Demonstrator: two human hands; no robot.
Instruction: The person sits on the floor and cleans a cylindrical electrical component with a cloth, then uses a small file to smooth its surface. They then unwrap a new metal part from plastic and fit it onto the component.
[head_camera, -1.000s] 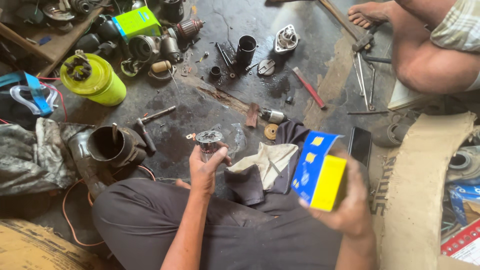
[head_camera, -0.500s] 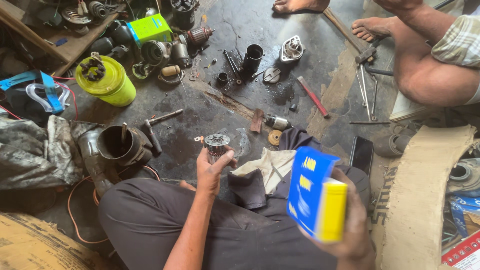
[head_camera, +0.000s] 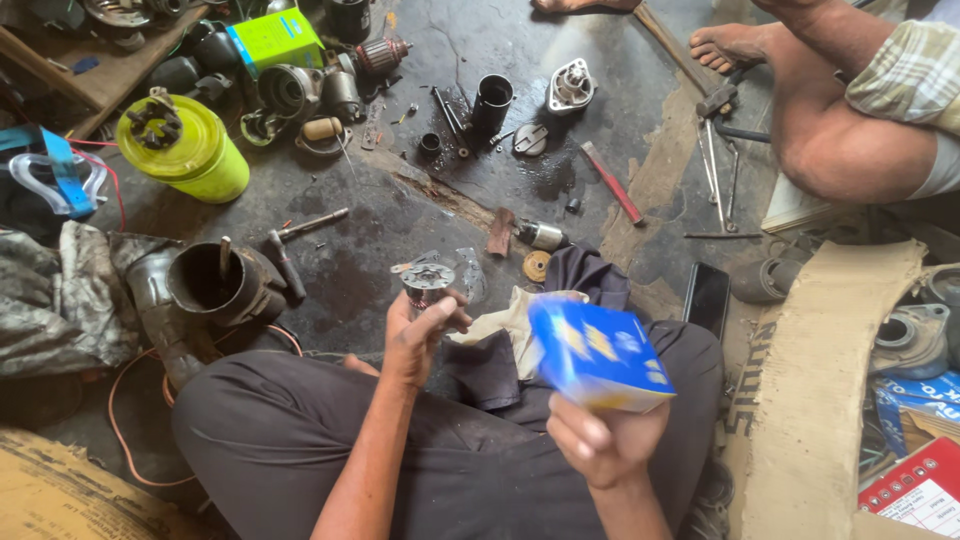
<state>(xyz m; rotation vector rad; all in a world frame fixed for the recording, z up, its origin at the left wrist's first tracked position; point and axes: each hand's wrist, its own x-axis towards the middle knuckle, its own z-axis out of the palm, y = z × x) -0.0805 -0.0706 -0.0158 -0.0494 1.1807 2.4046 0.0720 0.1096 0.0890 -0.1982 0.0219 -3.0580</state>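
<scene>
Seated cross-legged on a dark, oil-stained concrete floor, head view looking down over dark grey trousers. Left hand clenched around a small cylindrical metal motor part with a round slotted end cap — held upright above the left knee, cap facing up. Right hand grips a blue and yellow cardboard box from below, fingers wrapped on its underside; box tilted and blurred, held over the right thigh, well apart from the metal part. Between the two hands a crumpled off-white rag lies on a dark cloth across the lap. On the floor to the left — a black metal cylindrical housing, open mouth up, and beyond it a yellow-green plastic tub with a dark gear-like piece on its lid. Ahead: a red-handled tool, a black tube, scattered small parts. A black phone lies just beside the right knee. Another person's bare leg sits at upper right.
</scene>
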